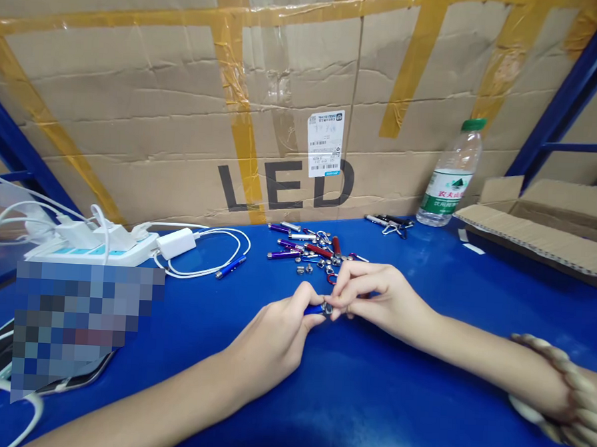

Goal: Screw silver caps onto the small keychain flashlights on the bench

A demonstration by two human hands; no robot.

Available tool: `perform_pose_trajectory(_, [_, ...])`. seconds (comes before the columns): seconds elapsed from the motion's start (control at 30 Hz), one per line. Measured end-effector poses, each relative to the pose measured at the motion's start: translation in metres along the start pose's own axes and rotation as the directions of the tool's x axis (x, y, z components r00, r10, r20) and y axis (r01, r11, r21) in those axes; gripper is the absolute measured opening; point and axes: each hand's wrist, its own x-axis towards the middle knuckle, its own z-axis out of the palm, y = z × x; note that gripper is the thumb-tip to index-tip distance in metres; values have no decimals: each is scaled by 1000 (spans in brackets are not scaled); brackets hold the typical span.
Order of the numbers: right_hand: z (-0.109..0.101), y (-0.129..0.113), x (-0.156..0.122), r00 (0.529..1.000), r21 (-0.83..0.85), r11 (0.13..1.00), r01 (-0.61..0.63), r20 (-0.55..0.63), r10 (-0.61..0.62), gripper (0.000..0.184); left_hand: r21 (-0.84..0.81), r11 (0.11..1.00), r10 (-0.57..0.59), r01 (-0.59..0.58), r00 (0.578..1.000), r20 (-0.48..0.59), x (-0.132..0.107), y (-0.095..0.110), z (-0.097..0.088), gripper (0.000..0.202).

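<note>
In the middle of the head view, my left hand (pixel 284 323) is closed around a small blue keychain flashlight (pixel 314 310). Most of its barrel is hidden in my fingers, and its silver metal end (pixel 328 308) points right. My right hand (pixel 382 291) is pinched shut at that end; any small part between its fingertips is too hidden to make out. Just behind my hands lies a loose pile of similar small flashlights, such as a purple flashlight (pixel 284 255) and a red flashlight (pixel 319 251), with several small silver caps (pixel 300 269) and clips among them.
A blue flashlight (pixel 231 267) lies left of the pile, near a white power strip (pixel 96 255) with cables. Black and silver flashlights (pixel 393 223) lie behind. A water bottle (pixel 449 178) and an open cardboard box (pixel 542 243) stand right. A large carton (pixel 158 123) walls the back.
</note>
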Motion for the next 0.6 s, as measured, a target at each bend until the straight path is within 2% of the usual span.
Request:
perform_pose_trajectory(0.13, [3,-7,2,998,-14,998,-61,-36,60,14,23,1000,10,-10,1000,-18,-2,0,1,6])
perform_pose_trajectory(0.23, [6,-10,3,975,57,974,-221,-19,223,17,49,998,41,-38,998,-51,-2,1,2,8])
perform_pose_trajectory(0.33, [8,-12,3,879,190,859,-475,65,472,25,87,993,93,-83,990,-108,-3,0,3,7])
perform_pose_trajectory(0.43, [8,-14,2,774,231,739,-633,146,616,30,139,982,150,-128,975,-162,-2,-1,3,7])
perform_pose_trajectory(0.5, [8,-16,2,741,251,699,-669,163,651,32,172,975,174,-141,966,-193,-2,-1,3,8])
perform_pose_trajectory(0.6, [7,-18,3,726,311,662,-682,182,663,33,179,973,179,-143,961,-209,0,0,1,14])
